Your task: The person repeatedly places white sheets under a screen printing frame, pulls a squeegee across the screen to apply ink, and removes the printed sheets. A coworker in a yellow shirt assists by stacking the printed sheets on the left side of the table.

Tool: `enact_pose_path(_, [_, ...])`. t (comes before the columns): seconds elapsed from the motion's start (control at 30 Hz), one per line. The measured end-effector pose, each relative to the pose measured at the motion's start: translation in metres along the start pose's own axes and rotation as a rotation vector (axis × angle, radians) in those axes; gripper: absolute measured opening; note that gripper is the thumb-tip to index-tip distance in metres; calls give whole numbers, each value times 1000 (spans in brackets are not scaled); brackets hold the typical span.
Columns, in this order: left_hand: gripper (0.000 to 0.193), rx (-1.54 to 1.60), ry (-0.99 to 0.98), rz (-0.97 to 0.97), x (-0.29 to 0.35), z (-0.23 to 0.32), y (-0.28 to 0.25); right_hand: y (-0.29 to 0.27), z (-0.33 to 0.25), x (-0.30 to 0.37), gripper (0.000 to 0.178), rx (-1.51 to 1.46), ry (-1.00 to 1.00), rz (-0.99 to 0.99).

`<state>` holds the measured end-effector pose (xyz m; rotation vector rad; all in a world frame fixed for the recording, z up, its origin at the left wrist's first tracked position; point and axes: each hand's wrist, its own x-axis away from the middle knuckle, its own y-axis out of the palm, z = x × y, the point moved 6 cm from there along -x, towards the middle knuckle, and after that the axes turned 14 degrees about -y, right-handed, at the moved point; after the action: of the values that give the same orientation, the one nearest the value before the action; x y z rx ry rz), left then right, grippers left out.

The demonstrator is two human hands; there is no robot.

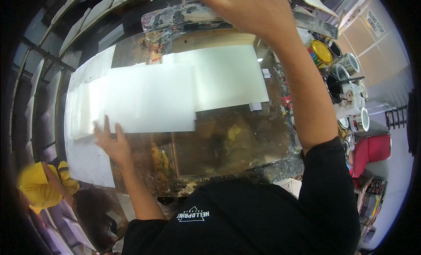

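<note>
A white sheet [151, 97] lies across the middle of a paint-stained work table [228, 145]. It overlaps another pale sheet [232, 77] to its right, and a stack of white sheets [81, 112] to its left. Fingers spread, my left hand [114, 143] is at the near edge of the white sheet, with its fingertips over the stack's corner. My right arm reaches far across the table. At the top edge my right hand [247, 12] is by a paint-smeared wooden beam [188, 18]; most of its fingers are cut off, so what they hold cannot be seen.
Racks with pale boards [35, 101] stand along the left. At lower left is a person in yellow [44, 185]. Paint tins, one with a yellow lid [322, 52], crowd the right side, near a red chair [372, 152]. Small white tabs [255, 107] sit beside the pale sheet.
</note>
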<state>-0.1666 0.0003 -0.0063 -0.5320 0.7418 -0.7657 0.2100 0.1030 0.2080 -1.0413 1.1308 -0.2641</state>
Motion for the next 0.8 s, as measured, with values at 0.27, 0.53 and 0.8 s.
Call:
enact_pose_path(0.27, [51, -97, 655, -640, 138, 161, 190, -6, -6, -4, 75, 25, -68, 87])
enact_pose_path(0.53, [52, -135, 649, -699, 155, 165, 227, -9, 3, -15, 79, 3, 117, -143])
enact_pose_path(0.8, [52, -76, 657, -685, 160, 164, 229, -17, 9, -23, 79, 2, 30, -76])
